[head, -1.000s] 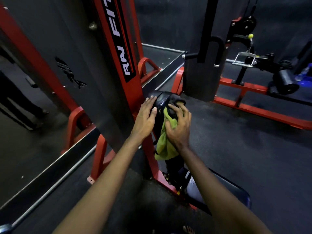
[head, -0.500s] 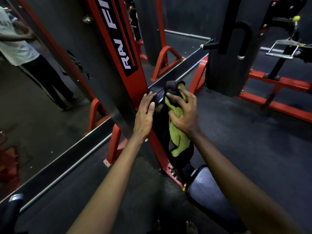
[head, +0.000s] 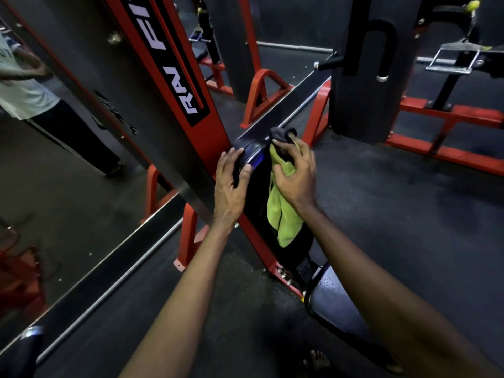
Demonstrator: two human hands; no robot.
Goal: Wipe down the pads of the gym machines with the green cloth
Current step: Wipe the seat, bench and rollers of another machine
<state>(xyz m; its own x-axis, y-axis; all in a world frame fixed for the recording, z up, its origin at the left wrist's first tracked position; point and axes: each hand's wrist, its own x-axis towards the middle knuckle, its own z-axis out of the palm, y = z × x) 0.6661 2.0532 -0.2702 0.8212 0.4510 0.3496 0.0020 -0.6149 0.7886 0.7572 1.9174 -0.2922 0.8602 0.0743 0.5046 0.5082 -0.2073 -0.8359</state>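
Back pad (head: 255, 192), centre frame: green cloth (head: 281, 214) hangs against its face, bunched under the right hand (head: 296, 178), whose fingers curl round it. Left hand (head: 230, 184) clasps the pad's upper edge, apparently bracing it. Recommended: steady pressure, overlapping downward strokes, edges included.

Tight squeeze on the left: the red steel upright post with a black label (head: 212, 132) stands right against the black upright back pad (head: 257, 186), mirrored wall panel (head: 68, 192) just behind. The left hand (head: 230, 186) fills that gap; the right hand (head: 296, 178) and lime-green cloth (head: 281, 216) cover the pad's face. Wide open dark rubber floor (head: 395, 214) to the right. Black seat cushion (head: 335, 306) juts out below; black weight-stack housing (head: 362, 77) blocks farther back.
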